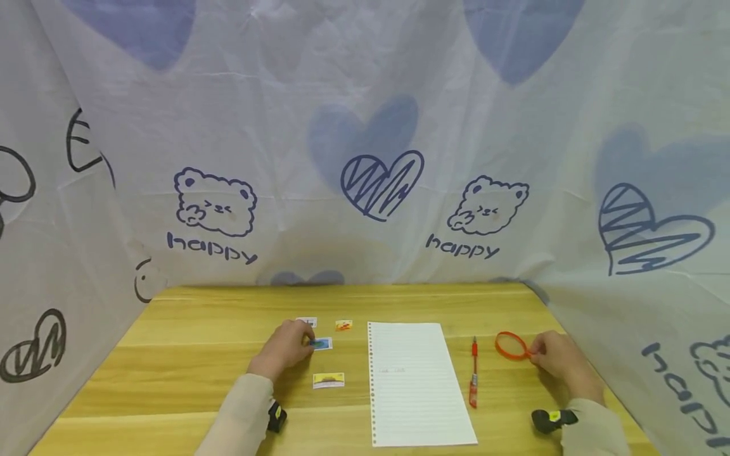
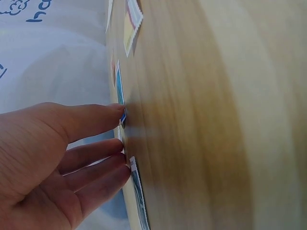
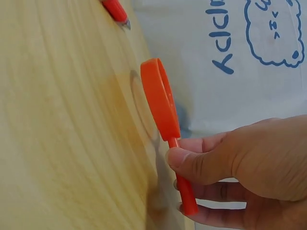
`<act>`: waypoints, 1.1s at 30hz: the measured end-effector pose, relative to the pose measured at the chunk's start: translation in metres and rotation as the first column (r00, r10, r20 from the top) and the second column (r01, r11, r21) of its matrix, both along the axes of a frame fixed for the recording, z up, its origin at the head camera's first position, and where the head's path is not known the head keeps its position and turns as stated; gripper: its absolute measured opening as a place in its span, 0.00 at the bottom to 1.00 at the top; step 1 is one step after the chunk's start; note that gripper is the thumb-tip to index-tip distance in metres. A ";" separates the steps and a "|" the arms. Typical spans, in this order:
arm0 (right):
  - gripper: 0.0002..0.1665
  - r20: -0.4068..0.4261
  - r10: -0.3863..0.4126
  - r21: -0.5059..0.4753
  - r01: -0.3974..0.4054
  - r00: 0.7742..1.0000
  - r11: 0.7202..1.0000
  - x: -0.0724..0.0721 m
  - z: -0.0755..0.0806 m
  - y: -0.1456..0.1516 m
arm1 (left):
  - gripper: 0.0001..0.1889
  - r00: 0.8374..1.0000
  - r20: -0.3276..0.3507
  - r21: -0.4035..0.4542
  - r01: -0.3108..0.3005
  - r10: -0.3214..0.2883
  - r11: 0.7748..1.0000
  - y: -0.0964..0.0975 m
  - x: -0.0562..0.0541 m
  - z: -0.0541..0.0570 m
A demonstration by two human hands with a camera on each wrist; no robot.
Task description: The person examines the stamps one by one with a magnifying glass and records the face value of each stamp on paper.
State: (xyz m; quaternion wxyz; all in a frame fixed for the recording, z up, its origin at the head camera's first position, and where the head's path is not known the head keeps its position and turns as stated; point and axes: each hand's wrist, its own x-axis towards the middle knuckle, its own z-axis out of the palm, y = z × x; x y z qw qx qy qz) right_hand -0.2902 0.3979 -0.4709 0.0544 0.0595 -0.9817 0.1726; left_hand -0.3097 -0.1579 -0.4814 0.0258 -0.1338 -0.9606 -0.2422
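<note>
In the head view my left hand (image 1: 283, 345) is at the left end of a blue postage stamp (image 1: 323, 344), pinching it with thumb and forefinger; the thumb hides the forefinger in the left wrist view. A darker stamp (image 2: 139, 196) lies beside the little finger of this hand. Another stamp (image 1: 310, 322), black and white, is just beyond the hand, partly covered by it. My right hand (image 1: 561, 358) holds an orange-red magnifying glass (image 3: 160, 103) by its handle. Its round frame is tilted above the table and casts a ring-shaped shadow.
A red-and-yellow stamp (image 1: 344, 325) and a yellow stamp (image 1: 328, 380) lie left of a lined paper sheet (image 1: 419, 392) with punched holes and faint writing. A red pen (image 1: 474, 372) lies right of the sheet. Patterned cloth (image 1: 365, 253) encloses the wooden table (image 1: 171, 354).
</note>
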 end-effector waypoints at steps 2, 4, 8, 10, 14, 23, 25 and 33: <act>0.05 -0.013 -0.004 0.011 0.004 1.000 1.000 0.000 0.002 -0.003 | 0.08 1.000 -0.002 0.004 0.001 -0.001 1.000 0.000 0.000 -0.001; 0.04 -0.005 -0.003 0.006 0.003 1.000 1.000 -0.001 0.004 -0.007 | 0.08 1.000 -0.002 0.004 -0.001 0.001 1.000 -0.001 0.000 -0.001; 0.04 0.015 -0.007 -0.015 0.008 1.000 1.000 -0.001 0.010 -0.019 | 0.07 1.000 0.006 0.000 -0.007 0.007 1.000 -0.001 0.000 0.000; 0.04 0.019 -0.010 -0.024 0.010 1.000 1.000 -0.001 0.014 -0.027 | 0.07 1.000 0.008 -0.001 -0.011 0.011 1.000 -0.001 0.000 0.000; 0.05 0.007 0.003 -0.033 -0.003 1.000 0.999 -0.004 0.019 -0.043 | 0.07 1.000 0.005 0.010 -0.010 0.010 1.000 -0.002 0.001 0.000; 0.03 0.006 0.077 -0.048 -0.077 0.997 0.996 -0.016 0.016 -0.074 | 0.06 1.000 0.007 0.009 -0.001 0.001 1.000 -0.005 0.000 0.002; 0.03 -0.001 0.093 -0.054 -0.093 0.996 0.994 -0.019 0.016 -0.080 | 0.05 1.000 0.012 0.007 0.000 0.000 1.000 -0.005 0.000 0.002; 0.03 -0.053 0.154 -0.068 -0.157 0.987 0.985 -0.026 0.029 -0.114 | 0.05 1.000 0.016 0.011 0.003 -0.003 1.000 -0.003 0.000 0.004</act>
